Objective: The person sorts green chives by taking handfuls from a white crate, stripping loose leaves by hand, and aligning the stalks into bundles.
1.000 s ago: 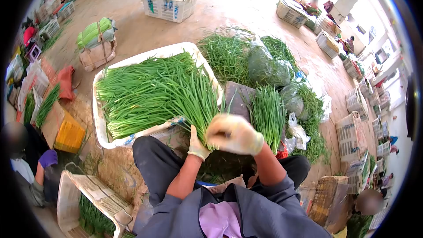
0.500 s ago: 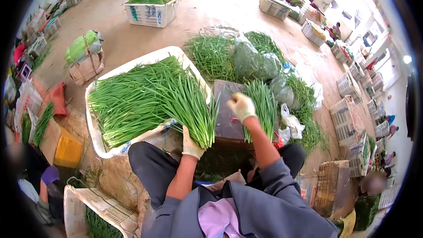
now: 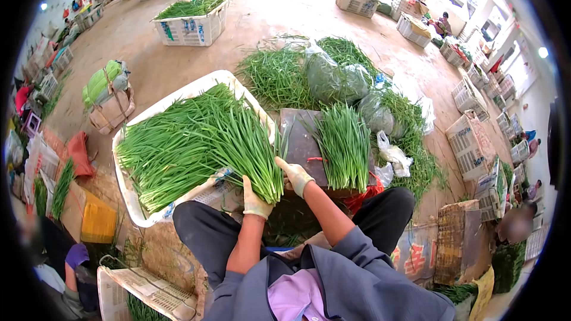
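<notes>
In the head view, my left fingers [image 3: 249, 193] grip the green stalk bunch [image 3: 260, 163] near its base, across the crate's [image 3: 253, 101] near-right corner; my right fingers [image 3: 287, 169] spread loosely beside it. It looks light, springy, easily bruised: best held low, gently.

The left hand [image 3: 257, 204], in a cream fabric glove, is in a holding grip: thumb upright, fingers largely hidden. The bare left forearm [image 3: 245, 242] rises nearly vertically. The right hand [image 3: 297, 178], in a matching cream glove, is positioned just beside it, palm inward, extended digit directed up and leftward. The bare right forearm [image 3: 326, 213] slants inward from a dark grey sleeve [image 3: 372, 249].
</notes>
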Motion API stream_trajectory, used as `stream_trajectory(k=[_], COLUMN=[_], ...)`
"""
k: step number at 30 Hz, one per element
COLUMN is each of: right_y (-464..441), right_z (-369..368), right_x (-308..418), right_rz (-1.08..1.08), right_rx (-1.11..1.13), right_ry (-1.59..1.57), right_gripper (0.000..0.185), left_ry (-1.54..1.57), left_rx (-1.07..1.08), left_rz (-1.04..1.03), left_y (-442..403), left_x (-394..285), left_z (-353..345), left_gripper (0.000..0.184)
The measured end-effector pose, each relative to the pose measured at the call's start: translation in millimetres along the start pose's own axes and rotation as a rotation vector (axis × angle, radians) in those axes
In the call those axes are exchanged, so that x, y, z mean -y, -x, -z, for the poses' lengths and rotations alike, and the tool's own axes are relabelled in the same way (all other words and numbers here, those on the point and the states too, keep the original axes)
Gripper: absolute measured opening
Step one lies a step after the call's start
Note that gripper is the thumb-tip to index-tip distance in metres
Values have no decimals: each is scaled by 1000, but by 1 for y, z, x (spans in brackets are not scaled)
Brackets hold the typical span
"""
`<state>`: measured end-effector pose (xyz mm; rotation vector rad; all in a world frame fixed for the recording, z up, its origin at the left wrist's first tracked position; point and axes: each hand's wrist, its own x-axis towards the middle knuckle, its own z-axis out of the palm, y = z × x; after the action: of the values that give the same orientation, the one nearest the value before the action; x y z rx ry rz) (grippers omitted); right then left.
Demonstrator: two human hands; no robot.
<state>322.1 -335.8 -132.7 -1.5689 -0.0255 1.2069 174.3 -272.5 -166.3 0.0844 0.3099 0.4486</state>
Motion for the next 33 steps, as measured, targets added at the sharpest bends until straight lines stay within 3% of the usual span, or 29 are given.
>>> stream_trajectory(k=[4, 11, 13, 15, 16, 19, 21, 23, 24, 25, 27, 28, 29, 30, 33], right_y=[-13, 9, 14, 10, 7, -4, 18, 48, 57, 80, 99, 110, 124, 137, 146], right_z=[0, -4, -9, -17, -21, -29, -30, -27, -22, -19, -8, -2, 2, 10, 31], right_x=[-6, -5, -6, -14, -17, -29, -20, -9, -9, -3, -8, -8, -3, 4, 9], right_rz=[122, 261, 409, 518, 635, 780, 756, 703, 746, 751, 812, 836, 863, 910, 953], right_rx=[-31, -114, -61, 4, 70, 44, 65, 116, 138, 126, 72, 28, -17, 3, 6], right_ry=[-149, -138, -91, -34, 20, 201, 216, 156, 104, 34, -111, -231, -353, -409, -446], right_gripper=[18, 17, 17, 17, 17, 17, 17, 15, 12, 10, 12, 13, 15, 16, 16], left_ry=[-13, -20, -49, -109, -113, -182, -147, -95, -80, -74, 11, -68, 32, 30, 49], left_rx=[17, 5, -21, 120, 17, -87, -107, -65, -163, -165, -87, -137, -124, -150, -186], left_rz=[-17, 3, 3, 81, 60, 9, 8, 14, 5, 2, -41, -46, -77, -91, -95], left_y=[-3, -6, -8, -8, -10, -14, -14, -16, -12, -15, -16, -10, -15, -15, -13], left_x=[0, 4, 4, 0, 2, 3, 1, -1, -3, -6, -12, -14, -10, -10, -9], left_z=[4, 8, 14, 20, 23, 31, 30, 37, 20, 25, 26, 17, 25, 20, 13], left_gripper=[76, 72, 70, 61, 47, 40, 37, 32, 20, 20, 12, 12, 25, 10, 7])
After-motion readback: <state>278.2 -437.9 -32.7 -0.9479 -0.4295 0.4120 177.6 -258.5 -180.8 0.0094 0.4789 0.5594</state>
